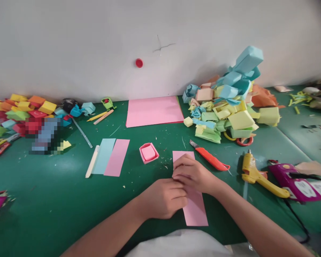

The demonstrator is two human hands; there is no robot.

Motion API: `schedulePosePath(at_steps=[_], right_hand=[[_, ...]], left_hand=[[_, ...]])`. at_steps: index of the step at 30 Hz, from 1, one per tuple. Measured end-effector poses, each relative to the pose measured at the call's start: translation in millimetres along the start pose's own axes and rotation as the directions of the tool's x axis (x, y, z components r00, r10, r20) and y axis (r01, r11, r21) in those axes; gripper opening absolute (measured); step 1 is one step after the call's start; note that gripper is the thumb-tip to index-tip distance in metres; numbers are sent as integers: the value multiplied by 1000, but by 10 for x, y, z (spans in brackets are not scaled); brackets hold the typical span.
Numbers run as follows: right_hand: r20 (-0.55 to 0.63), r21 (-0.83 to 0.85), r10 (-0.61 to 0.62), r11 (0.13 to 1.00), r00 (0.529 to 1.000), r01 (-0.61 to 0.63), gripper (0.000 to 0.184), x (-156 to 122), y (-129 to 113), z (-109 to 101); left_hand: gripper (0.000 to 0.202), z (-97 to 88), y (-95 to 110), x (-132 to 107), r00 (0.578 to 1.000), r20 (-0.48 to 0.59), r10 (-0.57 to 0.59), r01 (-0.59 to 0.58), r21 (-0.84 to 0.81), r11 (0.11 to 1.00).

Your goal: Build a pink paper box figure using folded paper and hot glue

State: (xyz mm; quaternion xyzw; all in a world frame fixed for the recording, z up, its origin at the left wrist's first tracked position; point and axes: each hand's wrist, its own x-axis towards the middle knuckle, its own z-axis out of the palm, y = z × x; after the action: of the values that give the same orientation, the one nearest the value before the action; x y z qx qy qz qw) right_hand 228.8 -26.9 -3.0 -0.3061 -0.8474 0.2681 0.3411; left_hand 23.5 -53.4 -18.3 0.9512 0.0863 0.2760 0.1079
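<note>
A long pink paper strip [195, 210] lies on the green table [56, 203] in front of me. My left hand [163, 198] is curled into a loose fist and presses on the strip's left edge near its middle. My right hand [191, 173] lies over the strip just above, fingers bent and pinched down on the paper. Both hands meet at the same spot on the strip. A small pink paper box [148, 152] stands to the upper left of my hands.
A light blue strip [104, 156], a pink strip [117, 157] and a cream strip [92, 161] lie at left. An orange utility knife [210, 159], a yellow glue gun [256, 174], a large pink sheet [153, 111] and heaps of folded paper boxes [227, 107] surround the spot.
</note>
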Motion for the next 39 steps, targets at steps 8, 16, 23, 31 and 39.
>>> schedulePosePath(at_steps=[8, 16, 23, 31, 39], right_hand=[[-151, -97, 60, 992, 987, -75, 18, -31, 58, -94], [-428, -181, 166, 947, 889, -264, 14, -113, 236, -251], [-539, -182, 230, 907, 810, -378, 18, -151, 342, -321], [-621, -162, 289, 862, 729, -480, 21, -199, 407, -399], [-694, -121, 336, 817, 637, -564, 27, -270, 457, -527]], left_hand=[[23, -20, 29, -6, 999, -6, -46, 46, 10, 999], [22, -49, 28, 3, 998, -46, -32, 34, 49, 998], [22, -67, 49, -12, 997, -72, -31, 39, 120, 992], [20, -78, 20, -38, 996, -28, -82, 84, 95, 992], [21, -141, 30, 11, 991, -20, -132, 131, -35, 991]])
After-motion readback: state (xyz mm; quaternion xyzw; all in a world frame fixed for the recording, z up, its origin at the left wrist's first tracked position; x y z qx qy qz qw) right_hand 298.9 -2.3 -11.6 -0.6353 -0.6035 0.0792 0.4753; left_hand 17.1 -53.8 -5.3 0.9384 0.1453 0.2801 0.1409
